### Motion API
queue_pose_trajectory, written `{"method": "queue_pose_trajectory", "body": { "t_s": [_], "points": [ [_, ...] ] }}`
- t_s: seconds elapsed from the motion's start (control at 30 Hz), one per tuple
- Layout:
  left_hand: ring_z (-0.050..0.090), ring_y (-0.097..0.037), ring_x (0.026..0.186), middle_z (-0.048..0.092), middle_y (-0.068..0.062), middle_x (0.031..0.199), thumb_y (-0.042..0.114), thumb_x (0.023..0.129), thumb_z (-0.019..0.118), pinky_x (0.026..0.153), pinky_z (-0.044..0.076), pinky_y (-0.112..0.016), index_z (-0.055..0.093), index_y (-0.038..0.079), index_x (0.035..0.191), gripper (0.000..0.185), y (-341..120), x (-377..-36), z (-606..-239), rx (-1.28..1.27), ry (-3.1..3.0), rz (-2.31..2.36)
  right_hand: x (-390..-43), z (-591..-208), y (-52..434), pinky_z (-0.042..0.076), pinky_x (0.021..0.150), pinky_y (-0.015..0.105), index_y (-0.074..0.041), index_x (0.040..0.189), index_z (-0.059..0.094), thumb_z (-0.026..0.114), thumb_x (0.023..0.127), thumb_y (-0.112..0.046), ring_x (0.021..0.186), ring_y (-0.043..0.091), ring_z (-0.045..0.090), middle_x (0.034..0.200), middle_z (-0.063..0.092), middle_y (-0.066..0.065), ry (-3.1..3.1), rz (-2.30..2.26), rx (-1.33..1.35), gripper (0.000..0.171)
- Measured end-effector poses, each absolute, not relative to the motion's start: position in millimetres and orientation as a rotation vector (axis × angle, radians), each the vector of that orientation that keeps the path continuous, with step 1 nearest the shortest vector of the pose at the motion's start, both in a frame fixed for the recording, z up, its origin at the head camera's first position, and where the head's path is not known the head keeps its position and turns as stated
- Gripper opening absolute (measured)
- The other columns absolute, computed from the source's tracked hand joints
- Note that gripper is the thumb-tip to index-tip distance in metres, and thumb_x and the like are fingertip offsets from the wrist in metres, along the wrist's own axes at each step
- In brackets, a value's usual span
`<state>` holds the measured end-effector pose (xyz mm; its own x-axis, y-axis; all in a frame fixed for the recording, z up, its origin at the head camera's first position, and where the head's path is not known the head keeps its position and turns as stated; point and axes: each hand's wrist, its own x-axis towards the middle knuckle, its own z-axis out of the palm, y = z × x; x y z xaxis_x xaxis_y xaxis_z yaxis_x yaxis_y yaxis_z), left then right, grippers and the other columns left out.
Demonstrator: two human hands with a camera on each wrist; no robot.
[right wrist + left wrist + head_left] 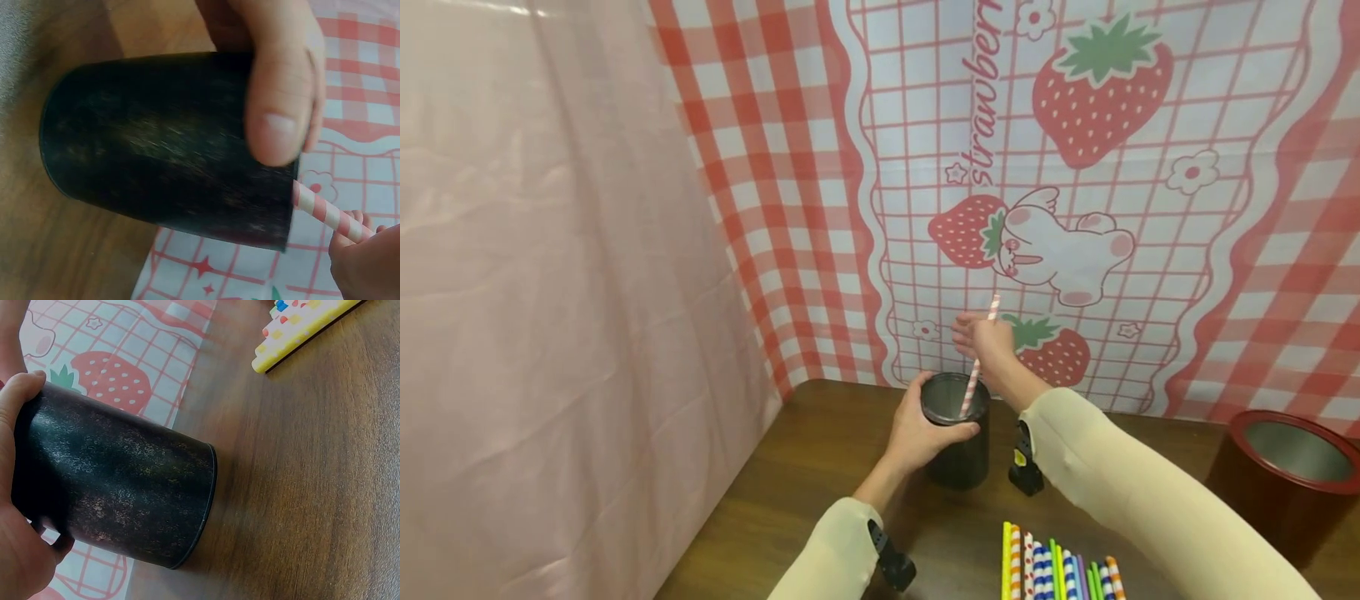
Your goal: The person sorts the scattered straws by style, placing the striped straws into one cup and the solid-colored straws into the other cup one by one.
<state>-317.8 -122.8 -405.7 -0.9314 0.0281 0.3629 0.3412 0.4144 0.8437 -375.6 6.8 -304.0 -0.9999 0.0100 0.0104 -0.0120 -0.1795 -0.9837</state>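
Note:
My left hand grips a dark, mottled cylindrical canister around its rim, the thumb on the near side. The canister stands upright on the table with its open mouth up. A pink-and-white striped straw leans in it, its lower end inside the mouth. My right hand holds the straw near its top, above the canister; part of the straw is hidden by the hand. In the right wrist view, the straw runs from the canister's mouth into the right hand.
Several colourful straws lie side by side at the table's front. A dark red canister with an open top stands at the right. Behind the wooden table hangs a strawberry-print cloth; a pale pink curtain hangs at the left.

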Motion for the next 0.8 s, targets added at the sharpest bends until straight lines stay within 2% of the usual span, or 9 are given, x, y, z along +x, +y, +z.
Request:
{"method": "queue_pose_trajectory", "body": {
  "t_s": [0.37,0.53,0.8],
  "points": [
    [0.053,-0.019,0.113,0.053,-0.005,0.130,0.038,0.061,0.089,0.095,0.043,-0.037,0.036,0.010,0.143,0.101,-123.5,-319.6,-406.8,-0.307,-2.399,-1.538,-375.5,-322.2,12.1,0.032,0.109,0.047,0.008,0.138,0.044,0.031,0.098,-0.007,0.130,0.038,0.044,0.138,0.046,0.023,-2.168,2.324,0.073,0.044],
    [0.053,-0.019,0.113,0.053,-0.005,0.130,0.039,0.061,0.089,0.096,0.043,-0.037,0.037,0.010,0.143,0.100,-123.4,-319.9,-407.1,-0.313,-2.402,-1.513,-374.1,-332.1,14.2,0.030,0.110,0.046,0.006,0.137,0.046,0.035,0.098,-0.009,0.130,0.038,0.044,0.138,0.047,0.022,-2.314,2.223,0.099,0.044],
    [0.053,-0.019,0.113,0.053,-0.006,0.130,0.040,0.062,0.088,0.095,0.042,-0.037,0.037,0.010,0.143,0.100,-124.3,-319.0,-406.8,-0.303,-2.412,-1.501,-370.3,-346.2,12.7,0.034,0.108,0.040,0.006,0.134,0.050,0.044,0.095,-0.012,0.129,0.033,0.046,0.137,0.050,0.023,-2.419,2.103,0.131,0.044]
  ]
}}
